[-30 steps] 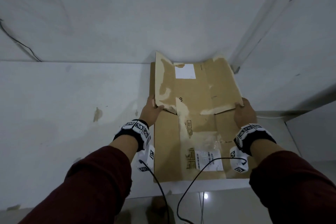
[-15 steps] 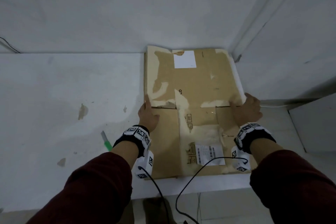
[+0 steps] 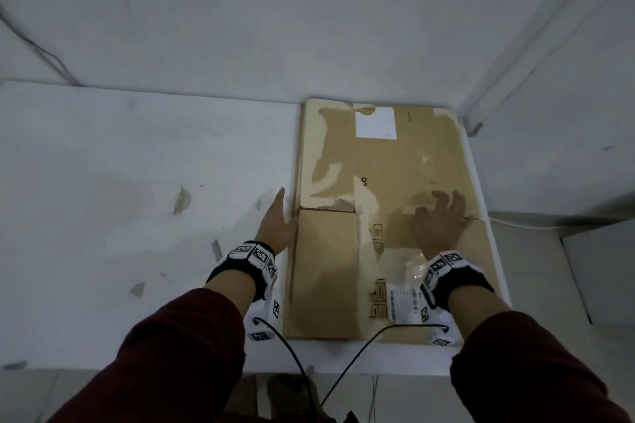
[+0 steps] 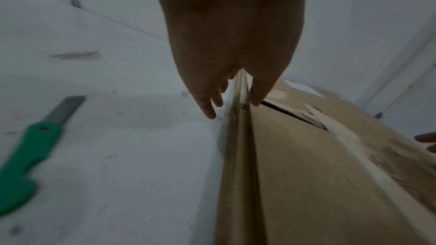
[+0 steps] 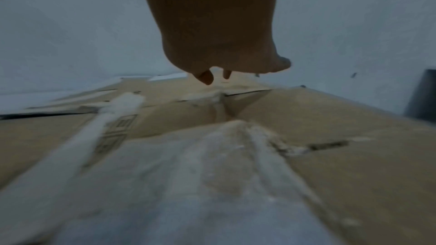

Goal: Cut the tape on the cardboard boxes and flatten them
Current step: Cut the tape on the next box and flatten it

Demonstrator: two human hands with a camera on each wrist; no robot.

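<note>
A flattened brown cardboard box [image 3: 395, 165] lies on the white table [image 3: 137, 182], pushed into the back right corner, with pale torn strips where tape was. My left hand [image 3: 280, 213] lies along the box's left edge with straight fingers. In the left wrist view the left hand [image 4: 233, 103] straddles that edge, thumb on the cardboard [image 4: 318, 174], fingers [image 4: 207, 111] on the table. My right hand [image 3: 441, 216] is spread over the box's middle seam, holding nothing. In the right wrist view the right hand [image 5: 219, 74] is just above the cardboard [image 5: 306, 128]. A green-handled knife [image 4: 26, 157] lies left of the box.
White walls close off the back and right sides. A white label [image 3: 375, 124] and a shipping label [image 3: 402, 302] are stuck on the box. Black wrist cables [image 3: 343, 371] hang over the table's front edge. The box reaches nearly to the table's right edge [image 3: 488, 216].
The box's far half, held raised in both hands a second ago, now lies flat. Both hands have let go; the right hand has moved inward onto the box.
</note>
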